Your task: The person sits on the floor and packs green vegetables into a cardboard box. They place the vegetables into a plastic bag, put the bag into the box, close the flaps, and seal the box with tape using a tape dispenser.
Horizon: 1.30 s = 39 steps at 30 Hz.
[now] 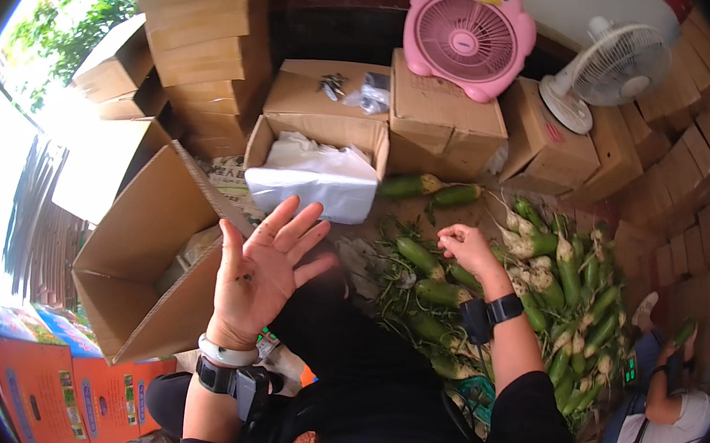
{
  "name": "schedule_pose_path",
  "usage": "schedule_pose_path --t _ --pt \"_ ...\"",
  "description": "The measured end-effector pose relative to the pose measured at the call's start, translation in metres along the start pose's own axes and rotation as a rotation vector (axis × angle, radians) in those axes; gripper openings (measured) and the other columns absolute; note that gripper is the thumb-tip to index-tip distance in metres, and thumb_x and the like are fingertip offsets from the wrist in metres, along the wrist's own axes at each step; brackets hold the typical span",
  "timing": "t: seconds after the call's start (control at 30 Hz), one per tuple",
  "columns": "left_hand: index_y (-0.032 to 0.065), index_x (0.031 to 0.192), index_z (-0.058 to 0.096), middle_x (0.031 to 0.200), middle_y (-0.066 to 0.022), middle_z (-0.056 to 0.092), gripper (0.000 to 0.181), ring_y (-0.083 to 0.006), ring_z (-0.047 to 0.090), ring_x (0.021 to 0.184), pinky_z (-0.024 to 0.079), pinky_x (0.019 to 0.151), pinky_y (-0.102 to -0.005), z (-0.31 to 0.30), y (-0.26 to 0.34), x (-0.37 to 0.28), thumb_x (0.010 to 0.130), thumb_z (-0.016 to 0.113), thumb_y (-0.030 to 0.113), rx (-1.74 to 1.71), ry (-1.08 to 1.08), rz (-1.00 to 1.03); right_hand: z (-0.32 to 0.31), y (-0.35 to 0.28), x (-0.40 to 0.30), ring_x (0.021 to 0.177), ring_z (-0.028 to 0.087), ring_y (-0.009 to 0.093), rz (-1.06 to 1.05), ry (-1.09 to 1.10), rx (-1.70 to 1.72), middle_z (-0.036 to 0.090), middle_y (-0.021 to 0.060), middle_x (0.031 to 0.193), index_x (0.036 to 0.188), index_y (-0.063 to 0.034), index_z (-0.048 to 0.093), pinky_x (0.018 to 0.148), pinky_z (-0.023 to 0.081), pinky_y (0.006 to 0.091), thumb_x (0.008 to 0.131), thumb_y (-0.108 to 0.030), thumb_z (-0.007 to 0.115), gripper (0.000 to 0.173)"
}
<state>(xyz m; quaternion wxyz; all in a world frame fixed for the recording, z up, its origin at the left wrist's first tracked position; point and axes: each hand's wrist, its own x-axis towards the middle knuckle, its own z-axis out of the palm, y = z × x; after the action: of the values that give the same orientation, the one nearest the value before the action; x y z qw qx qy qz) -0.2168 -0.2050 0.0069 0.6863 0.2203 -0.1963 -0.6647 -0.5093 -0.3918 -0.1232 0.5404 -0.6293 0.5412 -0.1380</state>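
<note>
My left hand (265, 264) is turned palm up with its fingers spread, and dark specks of dirt dot the palm. It is held beside an open cardboard box (127, 288) and in front of a smaller carton lined with white plastic sheet (310, 187). My right hand (470, 252) hovers above a heap of green radishes (574, 270), its fingertips drawn together; I see nothing between them. Nearest to it lie a green radish (419, 256) and another radish (441, 292), among trimmed leaves and stalks (390, 290). Both wrists wear black strapped devices.
A pink fan (468, 35) and a white fan (624, 68) stand on closed cartons at the back. Stacked boxes (191, 22) rise at back left, with orange printed cartons (78, 387) at lower left. Another person (676, 411) sits at right, holding a radish.
</note>
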Motion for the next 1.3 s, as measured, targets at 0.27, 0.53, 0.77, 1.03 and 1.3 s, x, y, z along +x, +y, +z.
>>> schedule_pose_path --t 0.27,0.53,0.77,1.03,1.3 --pt "0.0032 0.137 0.035 0.139 -0.0176 0.040 0.074 -0.0309 0.039 0.127 0.039 0.099 -0.0512 -0.012 -0.033 0.052 0.092 0.028 0.061 -0.009 0.148 -0.079 0.068 0.142 0.030 0.066 0.064 0.018 0.352 -0.183 -0.002 0.066 0.0102 0.076 0.097 0.0020 0.063 0.060 0.052 0.0328 0.084 -0.020 0.059 0.025" --pt "0.0073 0.137 0.037 0.137 -0.0121 0.042 0.075 -0.0267 0.039 0.125 0.035 0.100 -0.0483 -0.040 -0.071 0.122 0.090 0.029 0.065 -0.066 0.200 -0.188 0.208 0.109 0.109 0.108 0.053 0.033 0.144 -0.199 -0.366 0.055 0.0135 0.120 0.115 -0.0103 0.056 0.087 0.045 0.0408 0.082 -0.023 0.059 0.036" --pt "0.0065 0.138 0.035 0.139 -0.0136 0.039 0.076 -0.0263 0.039 0.124 0.034 0.102 -0.0470 -0.055 -0.078 0.138 0.090 0.027 0.065 -0.079 0.218 -0.195 0.255 0.110 0.146 0.125 0.037 0.035 -0.234 -0.078 -0.517 0.036 0.0139 0.140 0.119 -0.0104 0.053 0.097 0.038 0.0437 0.091 -0.021 0.040 0.033" --pt "0.0107 0.140 0.035 0.142 -0.0113 0.037 0.078 -0.0243 0.029 0.131 0.019 0.107 -0.0499 -0.062 -0.089 0.138 0.089 0.022 0.068 0.060 0.239 -0.258 0.200 0.118 0.117 0.104 0.056 0.034 0.002 -0.157 -0.357 0.059 0.0153 0.111 0.108 -0.0116 0.060 0.086 0.046 0.0408 0.076 -0.011 0.057 0.032" --pt "0.0114 0.141 0.033 0.148 -0.0112 0.027 0.081 -0.0251 0.010 0.140 -0.002 0.108 -0.0533 -0.074 -0.150 0.145 0.088 0.014 0.070 0.670 0.241 -0.479 0.110 0.151 0.031 0.087 0.054 0.011 -0.034 0.062 0.453 0.058 0.0024 0.099 0.109 0.0000 0.056 0.076 0.045 0.0276 0.075 0.003 0.062 0.034"
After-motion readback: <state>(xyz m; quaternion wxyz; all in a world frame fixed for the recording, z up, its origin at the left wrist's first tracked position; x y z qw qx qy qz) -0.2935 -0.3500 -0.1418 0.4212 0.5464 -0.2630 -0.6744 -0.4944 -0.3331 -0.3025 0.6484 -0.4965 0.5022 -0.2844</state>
